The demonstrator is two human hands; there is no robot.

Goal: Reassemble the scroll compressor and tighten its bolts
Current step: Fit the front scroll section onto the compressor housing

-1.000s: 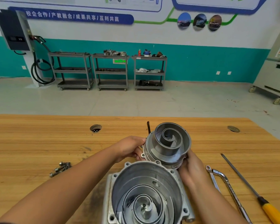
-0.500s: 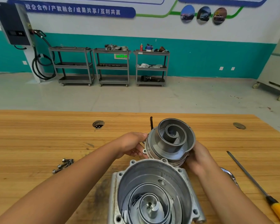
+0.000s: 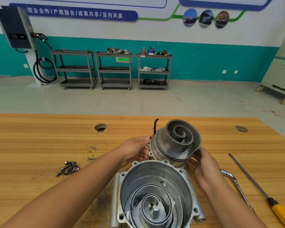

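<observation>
The grey compressor part with a raised scroll spiral (image 3: 178, 142) is tilted, spiral facing me, just beyond the housing. My left hand (image 3: 135, 150) grips its flange on the left side. My right hand (image 3: 202, 165) grips its lower right edge. The aluminium housing (image 3: 156, 195) stands on the wooden table (image 3: 39, 145) in front of me, open end up, with a spiral wrap inside. Several dark bolts (image 3: 67, 168) lie in a pile on the table to the left.
A bent silver wrench (image 3: 234, 181) and a yellow-handled screwdriver (image 3: 260, 190) lie to the right of my right hand. A thin dark hex key (image 3: 155, 125) sits behind the scroll part. Two round holes (image 3: 100, 127) mark the table's far side.
The scroll part has tilted further toward me and turned slightly between my hands. Both hands have kept their hold on its sides.
</observation>
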